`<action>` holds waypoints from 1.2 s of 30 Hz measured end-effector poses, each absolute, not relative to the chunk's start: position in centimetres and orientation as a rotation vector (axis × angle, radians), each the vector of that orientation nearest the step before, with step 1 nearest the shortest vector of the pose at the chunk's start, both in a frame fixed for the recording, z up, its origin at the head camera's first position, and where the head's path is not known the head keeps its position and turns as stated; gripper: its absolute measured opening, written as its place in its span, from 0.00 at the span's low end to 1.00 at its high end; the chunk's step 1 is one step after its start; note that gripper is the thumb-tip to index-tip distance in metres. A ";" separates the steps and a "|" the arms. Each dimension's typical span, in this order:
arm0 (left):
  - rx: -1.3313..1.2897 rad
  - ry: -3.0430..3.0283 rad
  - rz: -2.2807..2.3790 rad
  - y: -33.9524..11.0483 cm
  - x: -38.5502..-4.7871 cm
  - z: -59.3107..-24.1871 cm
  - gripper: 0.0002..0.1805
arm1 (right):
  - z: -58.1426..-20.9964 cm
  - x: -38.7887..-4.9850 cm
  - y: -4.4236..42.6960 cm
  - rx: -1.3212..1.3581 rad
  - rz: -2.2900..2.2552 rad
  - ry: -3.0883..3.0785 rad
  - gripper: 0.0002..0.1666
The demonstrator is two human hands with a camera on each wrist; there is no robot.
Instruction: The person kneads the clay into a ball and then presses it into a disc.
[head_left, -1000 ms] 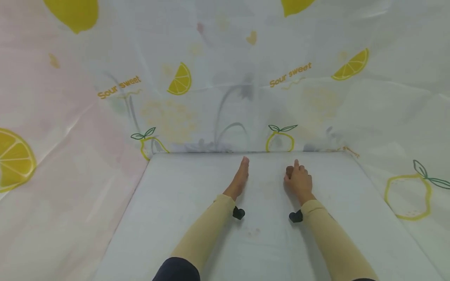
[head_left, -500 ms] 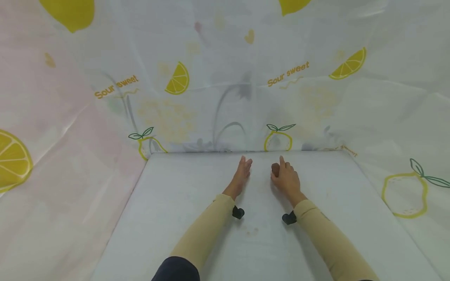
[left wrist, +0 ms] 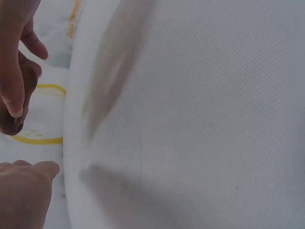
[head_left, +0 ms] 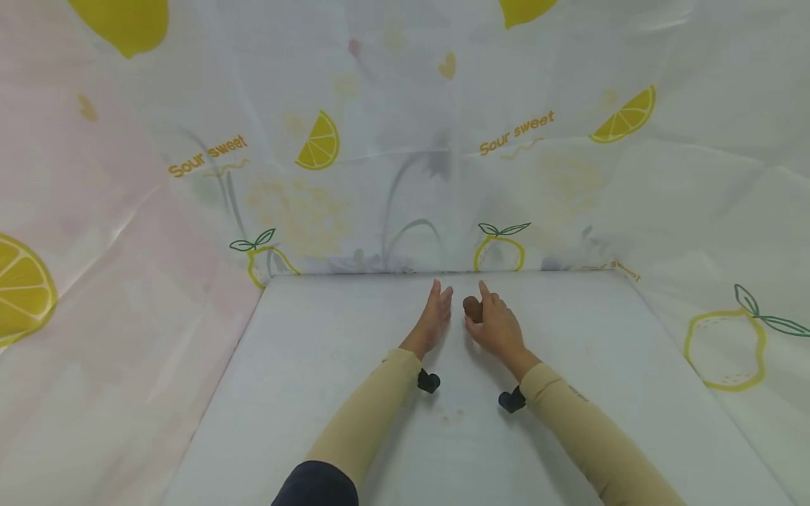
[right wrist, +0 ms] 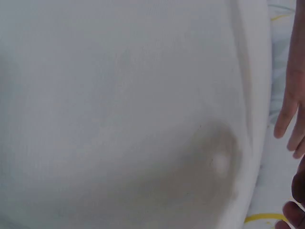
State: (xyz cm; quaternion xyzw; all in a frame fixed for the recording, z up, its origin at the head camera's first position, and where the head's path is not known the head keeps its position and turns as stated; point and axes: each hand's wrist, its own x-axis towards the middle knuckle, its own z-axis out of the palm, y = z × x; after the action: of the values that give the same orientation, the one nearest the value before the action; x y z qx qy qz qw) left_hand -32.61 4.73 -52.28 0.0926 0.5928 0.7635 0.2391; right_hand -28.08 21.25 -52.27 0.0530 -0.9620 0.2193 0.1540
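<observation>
A small brown rounded object [head_left: 472, 309] is gripped between the thumb and fingers of my right hand [head_left: 498, 330], with one finger pointing forward. Just left of it, my left hand [head_left: 433, 322] is on edge, fingers extended and holding nothing; a narrow gap separates it from the object. In the left wrist view, the right hand [left wrist: 11, 62] pinches the brown object [left wrist: 30, 81], an elongated dark lump there, above the left hand [left wrist: 27, 193]. At the right wrist view's right edge, the left hand's fingers [right wrist: 288, 117] point down towards the partly cut-off object [right wrist: 299, 187].
A white-covered tabletop [head_left: 342, 330] lies under both forearms, with faint reddish spots near the middle. A lemon-printed sheet [head_left: 392, 204] rises behind the far edge and along both sides. Each wrist carries a small black device, the left one [head_left: 429, 381] and the right one [head_left: 512, 400].
My right hand has moved left with the brown object, closer to my left hand. The left hand has stayed nearly in place, its fingers now more spread.
</observation>
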 end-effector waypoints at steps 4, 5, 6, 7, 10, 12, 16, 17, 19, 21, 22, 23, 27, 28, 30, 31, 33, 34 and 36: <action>0.267 1.630 2.091 4.6 -32.5 -52.0 0.51 | -52.1 -27.5 20.3 0.278 0.690 -2.702 0.52; 0.270 1.633 2.088 4.5 -32.4 -52.0 0.52 | -52.1 -27.3 20.0 0.306 0.701 -2.694 0.52; 0.277 1.641 2.083 4.4 -32.3 -52.0 0.52 | -52.0 -27.1 19.8 0.328 0.707 -2.694 0.53; 0.277 1.643 2.076 4.4 -32.2 -52.0 0.52 | -51.9 -26.9 19.6 0.348 0.720 -2.696 0.53; 0.277 1.644 2.071 4.3 -32.2 -52.1 0.51 | -51.5 -26.3 19.2 0.390 0.744 -2.701 0.54; 0.278 1.640 2.081 4.2 -32.2 -52.0 0.52 | -51.2 -26.0 18.9 0.412 0.744 -2.698 0.55; 0.268 1.628 2.122 4.2 -32.4 -51.8 0.55 | -50.9 -25.8 18.6 0.459 0.720 -2.684 0.55; 0.265 1.627 2.128 4.2 -32.4 -51.7 0.57 | -50.8 -25.7 18.5 0.468 0.712 -2.690 0.55; 0.256 1.617 2.139 4.1 -32.5 -51.7 0.58 | -50.8 -25.8 18.4 0.483 0.696 -2.710 0.56; 0.253 1.606 2.145 4.1 -32.5 -51.7 0.58 | -50.8 -25.8 18.4 0.494 0.696 -2.728 0.57; 0.255 1.605 2.145 4.1 -32.5 -51.8 0.57 | -50.9 -25.8 18.4 0.496 0.712 -2.729 0.58; 0.255 1.601 2.146 4.0 -32.4 -51.8 0.57 | -50.9 -25.8 18.3 0.498 0.745 -2.729 0.58; 0.256 1.598 2.162 3.9 -32.3 -52.0 0.54 | -51.0 -25.8 18.2 0.510 0.929 -2.691 0.57; 0.255 1.599 2.172 3.8 -32.3 -52.0 0.54 | -51.0 -25.9 18.1 0.513 0.973 -2.686 0.56; 0.260 1.599 2.190 3.7 -32.3 -52.0 0.53 | -51.2 -26.0 18.0 0.524 1.038 -2.683 0.54; 0.264 1.597 2.200 3.7 -32.3 -51.9 0.53 | -51.3 -26.0 17.9 0.526 1.059 -2.688 0.54; 0.269 1.590 2.218 3.6 -32.3 -51.8 0.52 | -51.4 -26.1 17.8 0.532 1.096 -2.692 0.52; 0.273 1.583 2.224 3.6 -32.3 -51.8 0.52 | -51.5 -26.2 17.7 0.529 1.111 -2.693 0.52; 0.276 1.572 2.228 3.6 -32.4 -51.5 0.53 | -51.6 -26.2 17.6 0.520 1.136 -2.692 0.51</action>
State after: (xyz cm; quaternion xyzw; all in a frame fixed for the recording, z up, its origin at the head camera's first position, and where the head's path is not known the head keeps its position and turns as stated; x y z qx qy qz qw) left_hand -32.38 3.59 -51.55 0.0985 0.5622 0.7966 0.1992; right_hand -26.20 17.61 -51.62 0.1744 -0.9036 0.3815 0.0869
